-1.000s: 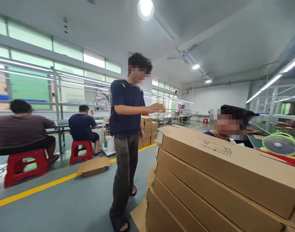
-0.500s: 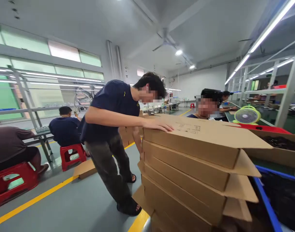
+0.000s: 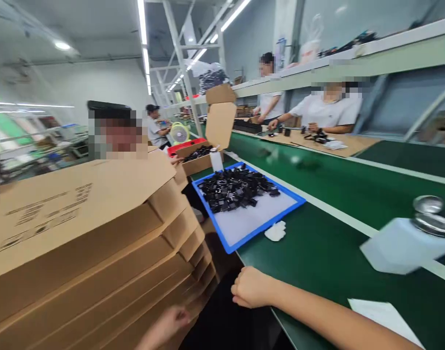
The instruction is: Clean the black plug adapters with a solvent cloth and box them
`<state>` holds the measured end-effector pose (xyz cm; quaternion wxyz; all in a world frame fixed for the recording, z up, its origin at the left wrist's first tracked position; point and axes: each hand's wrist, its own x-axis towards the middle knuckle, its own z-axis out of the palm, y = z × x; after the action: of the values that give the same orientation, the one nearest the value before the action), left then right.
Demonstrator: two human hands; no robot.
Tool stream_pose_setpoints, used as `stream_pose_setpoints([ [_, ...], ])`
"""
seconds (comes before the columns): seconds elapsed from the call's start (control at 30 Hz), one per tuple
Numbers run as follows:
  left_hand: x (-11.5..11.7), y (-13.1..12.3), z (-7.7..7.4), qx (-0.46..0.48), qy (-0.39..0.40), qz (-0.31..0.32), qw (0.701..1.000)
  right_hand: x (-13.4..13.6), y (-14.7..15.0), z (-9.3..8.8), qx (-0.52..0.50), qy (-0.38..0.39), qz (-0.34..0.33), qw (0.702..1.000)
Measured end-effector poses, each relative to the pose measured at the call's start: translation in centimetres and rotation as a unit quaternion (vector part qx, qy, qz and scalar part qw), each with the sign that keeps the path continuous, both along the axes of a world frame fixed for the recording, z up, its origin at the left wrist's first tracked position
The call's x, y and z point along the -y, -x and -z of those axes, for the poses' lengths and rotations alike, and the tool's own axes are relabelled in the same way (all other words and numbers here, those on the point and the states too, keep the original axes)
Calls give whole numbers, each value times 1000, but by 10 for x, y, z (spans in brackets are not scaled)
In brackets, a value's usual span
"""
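My right hand (image 3: 252, 288) is curled into a fist at the near edge of the green worktable (image 3: 317, 233), its forearm lying over the tabletop; nothing shows in it. Low in front of the box stack is my left hand (image 3: 169, 323), its fingers bent and blurred by motion, so whether it holds anything is unclear. Beside it rises a tall stack of cardboard boxes (image 3: 134, 214) with open end flaps. Beyond my right hand, a blue-rimmed tray (image 3: 227, 249) carries a heap of small black parts (image 3: 237, 187). A crumpled white wad (image 3: 275, 231) touches the tray's near side.
A white bottle with a metal cap (image 3: 400, 245) stands at the right, above a white sheet (image 3: 384, 318). Another bottle (image 3: 217, 160) is behind the tray, near an open carton (image 3: 198, 165). Co-workers sit along the far side; one person is behind the boxes.
My view has swung right, from the aisle and a person leaning on the boxes to the green worktable. Both my hands have come into view.
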<state>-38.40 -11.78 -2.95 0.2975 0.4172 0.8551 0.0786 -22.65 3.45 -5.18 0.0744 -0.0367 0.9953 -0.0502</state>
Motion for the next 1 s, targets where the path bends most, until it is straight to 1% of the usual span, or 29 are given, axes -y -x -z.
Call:
stream_pose_setpoints([
  [0.03,-18,-12,12,24,4,68,997,-5,-6,-15,-23,6,23,999],
  [0.07,-37,-23,18,43,-2,140,989,-12,-16,-31,-44,10,66,997],
  [0.1,-56,-34,20,65,-19,210,975,-20,-28,-47,-55,13,134,989],
  [0.13,-74,-45,18,92,-43,275,956,-28,-43,-61,-55,14,221,974],
  [0.17,-92,-58,14,115,-71,325,936,-37,-62,-74,-51,19,312,949],
  [0.2,-109,-72,9,148,-102,371,911,-45,-82,-83,-43,25,406,912],
  [0.23,-124,-88,4,169,-128,413,886,-51,-104,-88,-29,29,504,863],
  [0.27,-138,-106,0,180,-150,444,865,-54,-127,-89,-12,31,593,805],
  [0.3,-150,-124,-2,170,-165,465,853,-54,-150,-86,7,33,666,746],
  [0.33,-160,-143,-2,143,-173,479,849,-50,-171,-81,24,35,722,690],
  [0.37,-168,-163,-1,109,-176,485,850,-44,-190,-73,37,40,762,645],
  [0.4,-175,-181,1,73,-174,489,852,-37,-207,-65,44,47,790,609],
  [0.47,-185,-215,6,27,-167,496,852,-23,-235,-50,39,58,830,554],
  [0.53,-193,-239,11,14,-161,502,850,-19,-255,-40,11,52,860,507],
  [0.57,-196,-246,12,11,-156,506,848,-23,-264,-38,-10,40,872,488],
  [0.6,-200,-251,14,11,-149,511,846,-31,-273,-37,-33,26,880,472],
  [0.67,-206,-253,16,24,-138,529,837,-56,-289,-37,-75,-1,889,453],
  [0.77,-212,-245,19,52,-142,554,819,-106,-309,-36,-114,-18,891,439],
  [0.83,-213,-240,23,66,-157,560,811,-135,-321,-33,-127,-22,887,443],
  [0.9,-214,-237,27,96,-164,557,809,-154,-331,-29,-133,-24,878,459],
  [0.97,-214,-236,31,136,-163,547,810,-163,-341,-27,-137,-24,870,472],
  [1.0,-214,-237,33,153,-169,542,809,-163,-346,-26,-138,-24,870,473],
])
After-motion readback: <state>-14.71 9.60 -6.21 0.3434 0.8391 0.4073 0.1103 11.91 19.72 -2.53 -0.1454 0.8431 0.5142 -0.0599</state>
